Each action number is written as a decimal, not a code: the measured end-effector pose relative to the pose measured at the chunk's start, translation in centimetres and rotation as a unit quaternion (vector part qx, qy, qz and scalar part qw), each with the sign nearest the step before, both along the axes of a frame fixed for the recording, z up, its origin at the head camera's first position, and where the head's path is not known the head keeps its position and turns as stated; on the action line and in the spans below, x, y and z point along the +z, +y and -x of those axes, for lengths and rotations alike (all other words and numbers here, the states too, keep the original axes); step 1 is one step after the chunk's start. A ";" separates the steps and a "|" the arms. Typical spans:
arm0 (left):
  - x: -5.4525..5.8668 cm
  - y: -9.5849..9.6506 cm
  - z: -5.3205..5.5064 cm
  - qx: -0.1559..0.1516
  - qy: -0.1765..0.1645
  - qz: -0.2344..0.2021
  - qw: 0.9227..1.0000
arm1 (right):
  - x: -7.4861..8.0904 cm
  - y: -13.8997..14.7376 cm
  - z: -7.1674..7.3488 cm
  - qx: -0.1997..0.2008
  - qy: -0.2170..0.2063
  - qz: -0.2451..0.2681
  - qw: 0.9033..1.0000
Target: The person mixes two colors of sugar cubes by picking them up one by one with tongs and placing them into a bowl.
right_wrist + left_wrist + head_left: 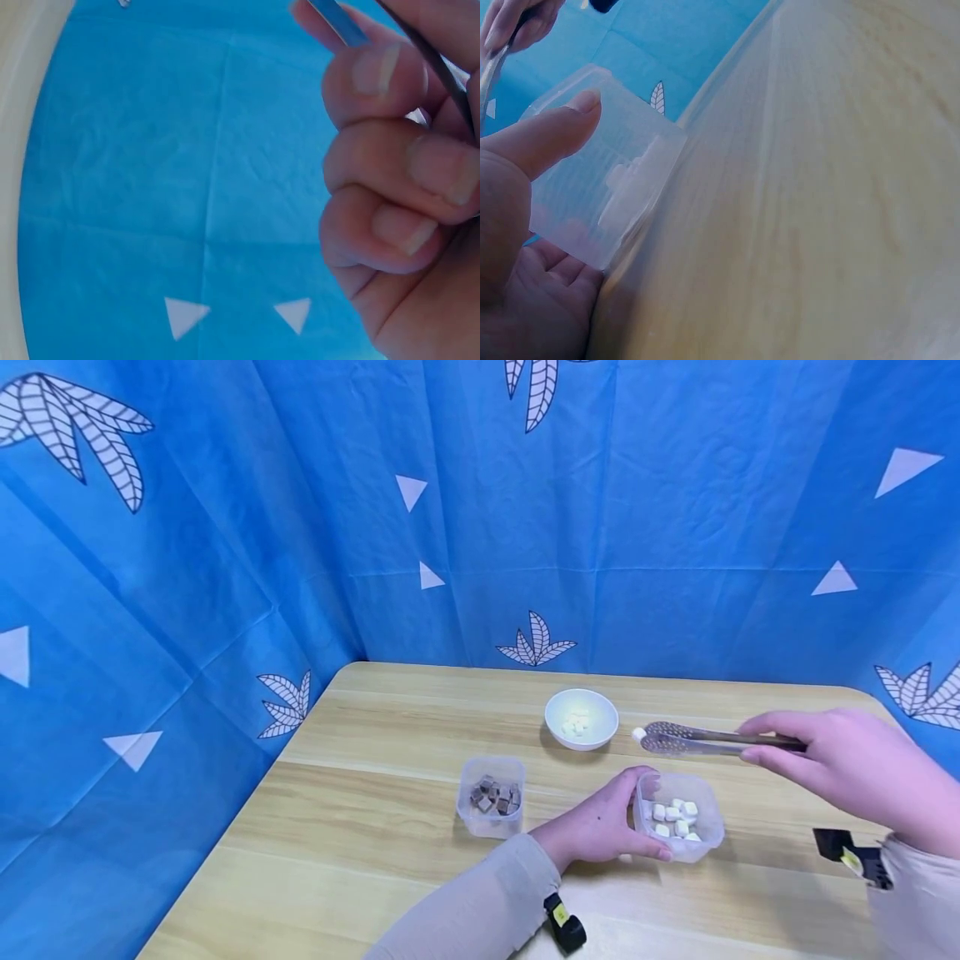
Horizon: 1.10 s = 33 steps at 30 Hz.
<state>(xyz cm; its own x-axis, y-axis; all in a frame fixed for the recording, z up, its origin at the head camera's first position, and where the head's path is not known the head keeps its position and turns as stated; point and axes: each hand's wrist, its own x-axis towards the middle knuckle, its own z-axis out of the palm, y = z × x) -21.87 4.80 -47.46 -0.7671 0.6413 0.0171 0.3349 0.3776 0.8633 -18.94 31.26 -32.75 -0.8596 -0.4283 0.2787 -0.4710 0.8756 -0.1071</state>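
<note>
In the head view my right hand point(843, 768) grips metal tongs point(697, 737) that point left above the table. Their tips pinch a small white cube point(638, 734), close to the right side of a white bowl point(553, 720) with several pale pieces inside. My left hand point(607, 822) holds the near-left side of a clear plastic container point(708, 842), in which several white cubes point(672, 814) lie. The left wrist view shows the thumb along this container's wall point(577, 187), which stands on the wood. Curled fingers point(382, 165) wrap the tongs' handle in the right wrist view.
A second clear container point(491, 768) with several brown cubes point(495, 797) stands left of my left hand. All of it is on a light wooden table point(360, 827). A blue patterned curtain point(480, 527) hangs behind and to the left of the table.
</note>
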 end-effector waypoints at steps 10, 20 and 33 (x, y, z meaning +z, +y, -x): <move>-0.3 -0.2 0.2 -0.002 -0.007 -0.002 1.000 | -0.7 -2.6 4.7 0.050 -0.022 0.006 0.999; -0.1 -0.2 0.1 -0.012 -0.006 -0.004 1.000 | -1.5 -3.6 6.5 0.043 -0.044 0.001 0.998; -0.2 -0.1 0.2 -0.009 -0.001 -0.002 1.000 | -2.0 -3.3 6.0 0.038 -0.034 0.015 0.999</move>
<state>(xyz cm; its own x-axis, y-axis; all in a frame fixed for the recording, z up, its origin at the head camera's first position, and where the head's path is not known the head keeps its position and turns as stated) -22.08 4.68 -47.63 -0.7554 0.6551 0.0180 0.3395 0.3677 0.8658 -24.96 27.95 -34.79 -0.8418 -0.4863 0.2341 -0.5275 0.8332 -0.1660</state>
